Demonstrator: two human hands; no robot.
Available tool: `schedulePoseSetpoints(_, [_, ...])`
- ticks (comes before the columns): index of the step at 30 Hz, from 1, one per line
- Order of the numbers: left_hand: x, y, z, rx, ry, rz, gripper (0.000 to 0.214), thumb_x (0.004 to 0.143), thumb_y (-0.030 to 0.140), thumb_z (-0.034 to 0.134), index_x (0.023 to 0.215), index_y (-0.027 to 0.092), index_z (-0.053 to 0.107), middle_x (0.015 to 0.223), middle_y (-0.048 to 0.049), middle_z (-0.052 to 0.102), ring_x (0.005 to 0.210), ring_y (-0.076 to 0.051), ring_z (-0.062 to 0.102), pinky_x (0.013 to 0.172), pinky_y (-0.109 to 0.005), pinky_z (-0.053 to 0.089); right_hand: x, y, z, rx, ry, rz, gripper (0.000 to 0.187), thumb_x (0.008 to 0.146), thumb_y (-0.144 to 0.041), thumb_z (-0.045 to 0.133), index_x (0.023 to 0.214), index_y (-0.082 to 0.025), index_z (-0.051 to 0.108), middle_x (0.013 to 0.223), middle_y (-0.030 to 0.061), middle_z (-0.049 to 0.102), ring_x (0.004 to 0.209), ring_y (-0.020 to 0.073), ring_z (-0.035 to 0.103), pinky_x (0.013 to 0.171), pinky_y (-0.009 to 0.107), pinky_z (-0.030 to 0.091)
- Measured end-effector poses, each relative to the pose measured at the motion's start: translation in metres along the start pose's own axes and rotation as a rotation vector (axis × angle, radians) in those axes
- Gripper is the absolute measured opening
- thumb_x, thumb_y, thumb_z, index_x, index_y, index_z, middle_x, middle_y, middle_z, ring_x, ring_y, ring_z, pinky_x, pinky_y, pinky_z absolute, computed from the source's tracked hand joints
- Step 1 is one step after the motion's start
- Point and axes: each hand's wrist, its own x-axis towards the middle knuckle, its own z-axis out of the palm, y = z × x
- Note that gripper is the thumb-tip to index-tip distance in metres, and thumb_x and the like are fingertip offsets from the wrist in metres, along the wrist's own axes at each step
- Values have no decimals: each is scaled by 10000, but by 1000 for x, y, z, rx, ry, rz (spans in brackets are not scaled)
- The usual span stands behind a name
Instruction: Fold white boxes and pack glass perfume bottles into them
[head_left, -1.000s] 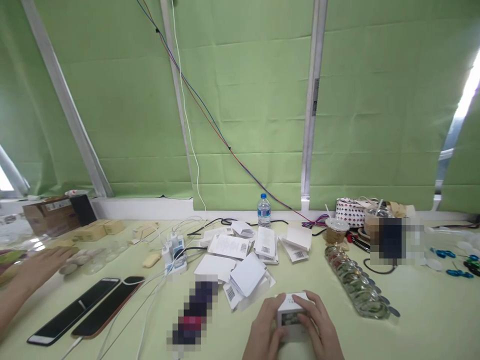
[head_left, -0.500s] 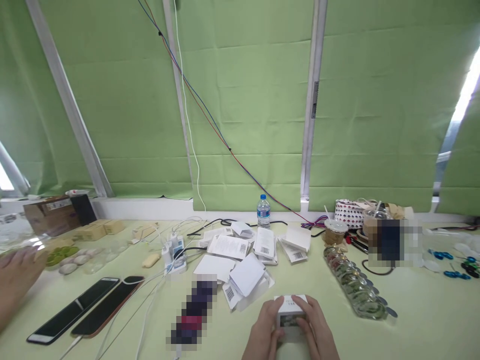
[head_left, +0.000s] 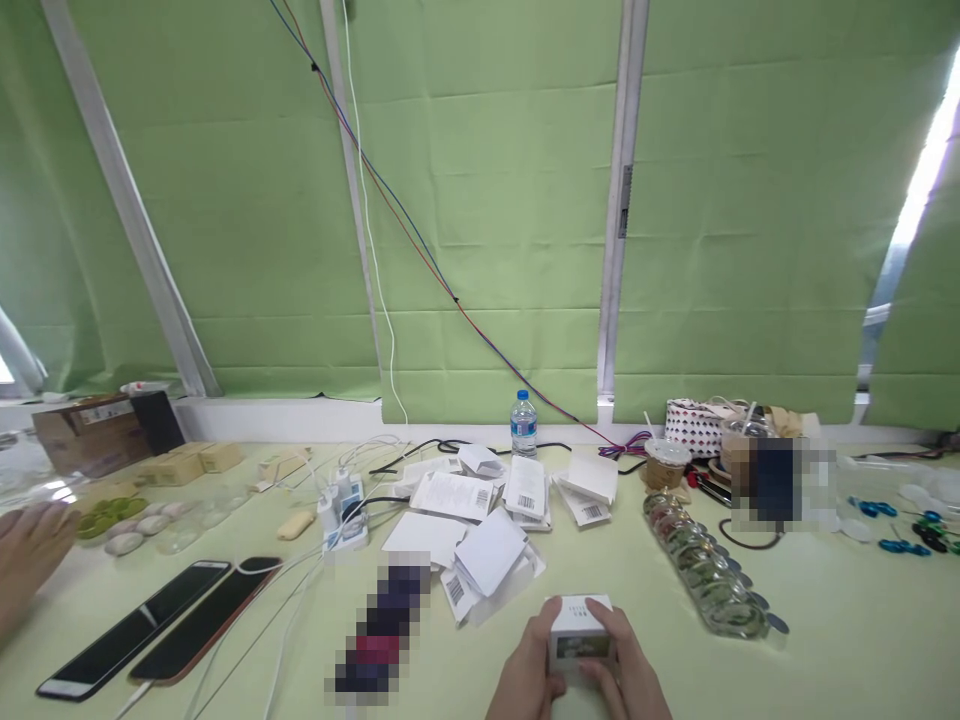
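Note:
Near the bottom edge of the head view, a small white box [head_left: 583,615] with a dark picture window on its side is held between both my hands. My left hand [head_left: 529,665] grips its left side, and my right hand [head_left: 632,665] grips its right side, with fingers curled underneath. What lies inside the box cannot be made out. Beyond it is a pile of flat white packets [head_left: 491,550], some with barcodes. To the right lies a row of clear round cases [head_left: 701,565] with greenish contents and silvery discs along one side.
Two phones [head_left: 135,630] [head_left: 206,620] lie at the left beside white cables and a power strip [head_left: 345,515]. A water bottle [head_left: 523,425] and a drink cup [head_left: 667,463] stand at the back. Another person's hand [head_left: 34,555] is at the far left, near a cardboard box [head_left: 90,435].
The box has tilted slightly, so its windowed side shows more plainly; both my hands keep hold of it. The whole view has shifted a little, and the other person's hand appears farther left.

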Motion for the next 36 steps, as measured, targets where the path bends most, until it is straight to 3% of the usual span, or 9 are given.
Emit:
schedulePoseSetpoints(6, [1,-6,-1,52,-8,95,519,784,264,585,1298,256,516,1118,-70,696,935,-205,668,840,-298,523,-2,4,1,-99,2,-130,360,881,-236,458,1231,-312,494,1120,38,618,962,181,652,793,237,539])
schedulePoseSetpoints(11, [0,-6,-1,79,2,206,475,895,490,445,1299,249,506,1145,-100,683,950,-236,663,867,-347,512,-3,13,0,-196,-3,-187,333,926,-276,415,1255,-319,452,1161,40,605,978,187,661,825,256,545])
schedulePoseSetpoints(16, [-1,-3,-2,37,-39,188,449,923,436,397,1327,259,481,1209,-86,646,1024,-232,631,912,-335,482,-6,21,-2,-222,-31,-123,341,948,-332,368,1281,-306,438,1233,48,594,1058,202,643,865,277,536])
schedulePoseSetpoints(21, [-2,-4,-5,-27,-109,52,852,713,198,643,1466,258,250,1258,-77,590,1070,-242,584,947,-332,451,-4,11,-5,-244,-59,216,523,949,-440,320,1439,-261,290,1309,72,591,1075,221,656,849,272,537])
schedulePoseSetpoints(24, [-3,-6,-5,-90,-122,14,902,742,249,638,1499,220,149,1071,-58,626,890,-206,604,836,-315,482,2,-2,-9,-188,-80,315,659,921,-567,302,1484,-231,238,1323,74,593,1060,245,665,815,283,545])
schedulePoseSetpoints(27, [-2,-9,-4,-161,-109,-17,808,801,452,614,1477,188,259,968,-53,640,770,-187,583,747,-306,482,7,-15,-11,-131,-75,360,761,886,-666,285,1498,-217,236,1274,73,634,1000,271,688,794,320,550])
schedulePoseSetpoints(29, [-1,-9,-2,-292,-121,-96,853,739,539,670,1442,178,350,974,-67,666,762,-197,594,733,-314,489,8,-22,-12,-111,-61,378,796,869,-697,287,1501,-216,238,1236,70,661,959,273,700,767,324,558])
schedulePoseSetpoints(34, [1,3,0,-678,-27,-301,908,570,448,840,1364,188,483,1018,-106,706,859,-269,652,778,-388,525,2,-26,-11,34,-179,456,830,872,-693,286,1526,-223,84,1183,128,675,453,180,646,351,295,500])
schedulePoseSetpoints(36, [1,9,0,-756,19,-343,863,561,391,860,1334,207,522,1044,-109,707,854,-275,669,794,-420,531,-1,-21,-9,81,-261,411,874,850,-676,387,1525,-240,44,1345,160,554,501,176,668,382,305,529])
